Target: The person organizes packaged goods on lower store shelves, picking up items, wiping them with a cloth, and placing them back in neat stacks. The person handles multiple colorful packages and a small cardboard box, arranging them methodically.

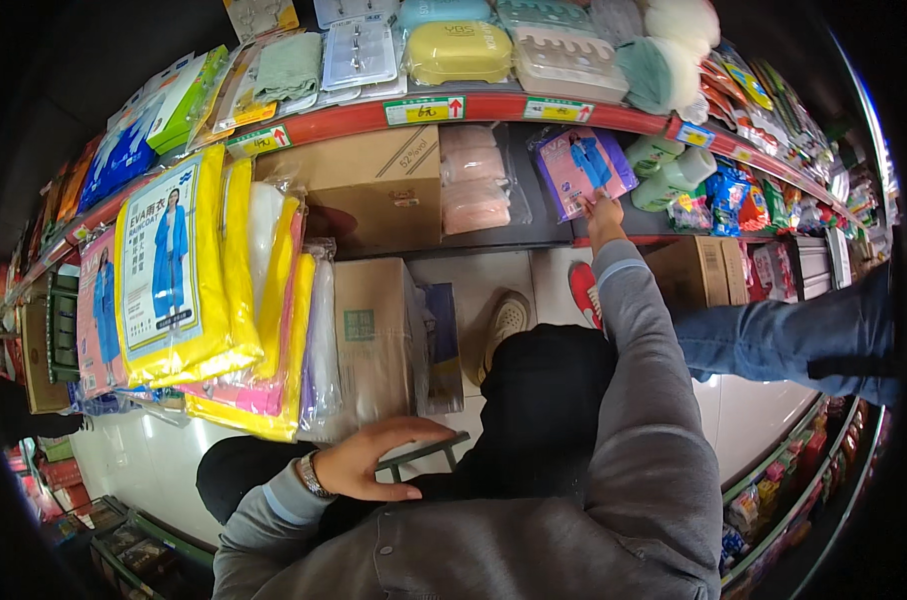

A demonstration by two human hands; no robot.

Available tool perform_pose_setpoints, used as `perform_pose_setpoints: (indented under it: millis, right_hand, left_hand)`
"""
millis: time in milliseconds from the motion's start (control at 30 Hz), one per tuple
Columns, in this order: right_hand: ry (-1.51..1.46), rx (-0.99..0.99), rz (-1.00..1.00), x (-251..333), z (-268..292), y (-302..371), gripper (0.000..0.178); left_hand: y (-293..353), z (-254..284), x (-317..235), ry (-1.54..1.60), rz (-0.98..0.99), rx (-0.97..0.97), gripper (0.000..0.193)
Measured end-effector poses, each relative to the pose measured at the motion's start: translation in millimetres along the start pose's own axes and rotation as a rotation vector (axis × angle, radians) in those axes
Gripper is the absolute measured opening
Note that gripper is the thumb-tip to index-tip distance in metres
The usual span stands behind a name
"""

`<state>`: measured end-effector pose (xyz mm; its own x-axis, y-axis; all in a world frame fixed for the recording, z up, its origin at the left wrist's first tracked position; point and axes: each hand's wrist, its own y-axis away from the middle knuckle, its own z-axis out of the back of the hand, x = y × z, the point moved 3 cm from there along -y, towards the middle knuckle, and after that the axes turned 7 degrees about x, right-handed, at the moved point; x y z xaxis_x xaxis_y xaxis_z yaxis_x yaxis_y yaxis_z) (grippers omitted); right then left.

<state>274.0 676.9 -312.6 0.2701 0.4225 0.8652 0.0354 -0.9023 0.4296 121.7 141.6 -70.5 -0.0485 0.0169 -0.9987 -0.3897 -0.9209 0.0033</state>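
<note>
My right hand (603, 217) reaches forward to the lower shelf, its fingers closed on the near edge of a purple raincoat pack (571, 170). The pack lies on the shelf beside pale green bottles (658, 178) and wrapped pink towels (471, 190). Low in front of my body, my left hand (384, 457) is spread, thumb and fingers apart, next to a dark metal bar (429, 453). Ahead of it, a leaning pile of bagged raincoats, with a yellow raincoat pack (169, 270) foremost, stands beside a clear-wrapped carton (372, 330).
A brown carton (374, 185) fills part of the lower shelf. Above, the red shelf edge (339, 122) carries price tags, with a yellow soap box (460, 52) over it. Another person's jeans-clad leg (794, 335) extends in from the right, near a small carton (696, 270).
</note>
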Motion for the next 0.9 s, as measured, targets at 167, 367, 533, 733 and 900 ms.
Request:
perform_pose_setpoints:
  millis: [167,367,533,733,900]
  right_hand:
    - [0.134,0.152,-0.286,-55,-14,-8,0.027]
    - [1.344,0.19,0.329,-51,-10,4,0.039]
    - [1.647,0.654,0.502,-69,-46,53,0.051]
    - [1.682,1.004,0.525,-83,-46,21,0.053]
    - [1.203,1.051,0.298,-68,-44,19,0.056]
  left_hand:
    - [-9,14,8,0.006,0.006,-0.019,0.07]
    - [-10,26,14,0.07,0.047,-0.041,0.07]
    - [-12,23,11,0.076,0.055,-0.041,0.067]
    - [-12,22,8,0.059,0.03,-0.034,0.065]
    - [-4,14,-1,0.019,-0.032,-0.055,0.064]
